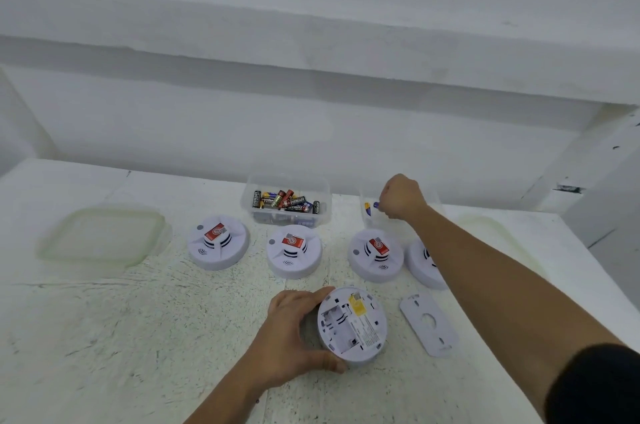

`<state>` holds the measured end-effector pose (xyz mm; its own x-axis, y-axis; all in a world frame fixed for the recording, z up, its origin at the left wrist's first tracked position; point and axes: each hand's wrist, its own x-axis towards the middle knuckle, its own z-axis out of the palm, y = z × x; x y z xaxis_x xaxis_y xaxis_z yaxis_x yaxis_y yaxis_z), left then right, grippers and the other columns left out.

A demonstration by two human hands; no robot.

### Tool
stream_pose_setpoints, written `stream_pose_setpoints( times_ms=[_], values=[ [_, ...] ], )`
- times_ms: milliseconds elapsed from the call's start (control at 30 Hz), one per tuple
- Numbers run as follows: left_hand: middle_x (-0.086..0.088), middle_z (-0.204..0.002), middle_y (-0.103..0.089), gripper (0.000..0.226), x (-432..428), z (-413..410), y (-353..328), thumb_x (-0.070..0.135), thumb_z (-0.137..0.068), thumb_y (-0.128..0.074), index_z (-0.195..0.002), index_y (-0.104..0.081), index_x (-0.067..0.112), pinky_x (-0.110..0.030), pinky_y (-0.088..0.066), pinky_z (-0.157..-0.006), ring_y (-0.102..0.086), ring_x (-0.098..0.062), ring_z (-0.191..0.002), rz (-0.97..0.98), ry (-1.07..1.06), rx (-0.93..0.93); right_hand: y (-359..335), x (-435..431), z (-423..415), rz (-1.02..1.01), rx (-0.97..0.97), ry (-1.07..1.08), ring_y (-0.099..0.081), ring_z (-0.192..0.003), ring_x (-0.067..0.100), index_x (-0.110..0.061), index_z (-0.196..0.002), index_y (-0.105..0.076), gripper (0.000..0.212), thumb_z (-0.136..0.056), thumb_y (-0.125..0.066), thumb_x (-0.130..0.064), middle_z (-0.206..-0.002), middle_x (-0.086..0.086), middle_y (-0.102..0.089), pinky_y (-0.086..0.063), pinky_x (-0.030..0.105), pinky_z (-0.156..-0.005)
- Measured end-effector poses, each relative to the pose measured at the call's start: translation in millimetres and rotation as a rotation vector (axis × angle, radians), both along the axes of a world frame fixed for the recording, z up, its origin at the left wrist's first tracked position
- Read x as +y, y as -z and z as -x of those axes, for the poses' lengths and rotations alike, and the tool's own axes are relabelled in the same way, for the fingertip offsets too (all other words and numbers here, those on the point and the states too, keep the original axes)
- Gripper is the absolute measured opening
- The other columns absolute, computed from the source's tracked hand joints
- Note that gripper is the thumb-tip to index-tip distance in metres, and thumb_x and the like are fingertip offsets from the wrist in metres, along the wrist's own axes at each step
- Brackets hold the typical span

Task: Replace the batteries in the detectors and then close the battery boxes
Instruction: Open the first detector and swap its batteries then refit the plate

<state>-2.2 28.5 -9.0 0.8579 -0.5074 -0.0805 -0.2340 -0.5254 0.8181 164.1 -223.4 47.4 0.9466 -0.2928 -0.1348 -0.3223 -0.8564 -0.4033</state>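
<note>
My left hand [294, 333] grips the rim of a white detector [351, 323] that lies tilted, back side up, with its battery bay open and bare. The detector's grey cover plate [429, 326] lies to its right on the table. My right hand [401, 196] reaches over a small clear box [367, 215] at the back right and pinches a blue battery [375, 205]; a yellow-and-blue battery [367, 209] lies in the box. A bigger clear box [287, 205] at the back middle holds several batteries.
Three white detectors [219, 241] [294, 250] [375, 254] stand in a row, each with a red battery on top. A fourth detector [424, 264] is partly hidden by my right forearm. Two translucent lids [104, 236] [485, 229] lie at the left and right. A white wall stands behind.
</note>
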Motion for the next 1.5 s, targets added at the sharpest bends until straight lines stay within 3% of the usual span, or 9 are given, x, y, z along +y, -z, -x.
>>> stream_pose_setpoints(
  times_ms=[200,467,533,633,800,900,1033,1167,1500],
  values=[
    [0.038,-0.115,-0.041,0.089,-0.4,-0.4,-3.0,0.056,-0.048,-0.087,-0.117,-0.032,0.063,-0.006,-0.022,-0.095,-0.017,0.023,-0.115,0.016,0.011,-0.013,9.2,7.0,-8.7,0.078,0.076,-0.025,-0.02,-0.046,0.015,-0.016,-0.052,-0.022,0.042,-0.07,-0.055,0.003,-0.049,0.0,-0.023,-0.015,0.022,-0.043],
    [0.036,-0.116,-0.043,0.09,-0.5,0.0,-2.6,0.055,-0.047,-0.088,-0.117,-0.033,0.063,-0.014,-0.022,-0.101,-0.017,0.027,-0.112,0.032,0.006,-0.018,13.7,-3.4,-12.0,-0.007,0.121,-0.004,-0.039,-0.067,0.019,-0.01,-0.055,-0.046,0.027,-0.078,-0.052,0.002,-0.058,0.007,-0.041,-0.028,0.026,-0.055],
    [0.034,-0.117,-0.044,0.091,-0.4,-0.3,-0.7,0.056,-0.047,-0.088,-0.119,-0.033,0.062,-0.015,-0.023,-0.101,-0.018,0.026,-0.112,0.03,0.005,-0.022,13.9,-5.4,-12.3,-0.074,0.116,0.021,-0.043,-0.07,0.018,0.011,-0.077,-0.066,0.015,-0.079,-0.054,0.001,-0.071,0.021,-0.06,-0.036,0.029,-0.06],
    [0.032,-0.117,-0.044,0.091,0.1,0.0,2.0,0.057,-0.047,-0.087,-0.119,-0.033,0.063,-0.017,-0.024,-0.103,-0.018,0.025,-0.113,0.032,0.005,-0.02,11.4,-7.7,-7.3,-0.134,0.092,0.033,-0.059,-0.077,0.021,0.017,-0.105,-0.061,0.031,-0.079,-0.055,0.001,-0.11,0.03,-0.064,-0.043,0.033,-0.064],
    [0.039,-0.118,-0.039,0.09,2.1,0.5,0.6,0.055,-0.05,-0.087,-0.118,-0.03,0.063,-0.007,-0.022,-0.095,-0.02,0.021,-0.116,0.019,0.009,-0.024,0.6,-14.8,12.2,-0.188,-0.076,0.056,-0.048,-0.069,0.02,0.019,-0.089,-0.059,0.023,-0.078,-0.054,-0.001,-0.097,0.035,-0.062,-0.036,0.026,-0.061],
    [0.037,-0.12,-0.039,0.088,6.3,-0.3,-0.2,0.051,-0.049,-0.089,-0.116,-0.033,0.065,-0.006,-0.028,-0.093,-0.033,0.014,-0.117,0.054,-0.022,-0.006,-10.7,-11.4,30.2,-0.173,-0.175,0.025,-0.057,-0.074,0.023,0.008,-0.073,-0.059,0.019,-0.084,-0.056,-0.007,-0.082,0.022,-0.067,-0.039,0.022,-0.054],
    [0.03,-0.12,-0.046,0.086,20.2,0.3,0.7,0.047,-0.049,-0.09,-0.115,-0.037,0.065,-0.017,-0.039,-0.098,-0.043,0.008,-0.116,0.092,-0.044,0.02,-17.5,1.7,46.8,-0.147,-0.256,-0.022,-0.053,-0.066,0.019,0.009,-0.08,-0.062,0.021,-0.086,-0.053,-0.009,-0.081,0.018,-0.067,-0.038,0.022,-0.053],
    [0.031,-0.117,-0.049,0.083,46.9,2.1,-1.1,0.041,-0.052,-0.09,-0.113,-0.04,0.066,-0.004,-0.034,-0.087,-0.043,0.014,-0.111,0.101,-0.075,-0.008,-18.9,26.1,53.2,-0.116,-0.283,-0.086,-0.053,-0.059,0.009,0.0,-0.079,-0.066,0.018,-0.086,-0.05,-0.009,-0.075,0.003,-0.066,-0.037,0.018,-0.051],
    [0.033,-0.116,-0.049,0.082,122.3,-12.9,-3.1,0.038,-0.052,-0.091,-0.114,-0.044,0.063,-0.008,-0.036,-0.083,-0.044,0.016,-0.108,0.057,-0.194,-0.033,-20.5,118.8,17.8,0.012,-0.284,-0.355,-0.061,-0.1,0.026,-0.004,-0.105,-0.068,0.032,-0.088,-0.042,0.006,-0.11,0.011,-0.066,-0.05,0.034,-0.087]
  ],
)
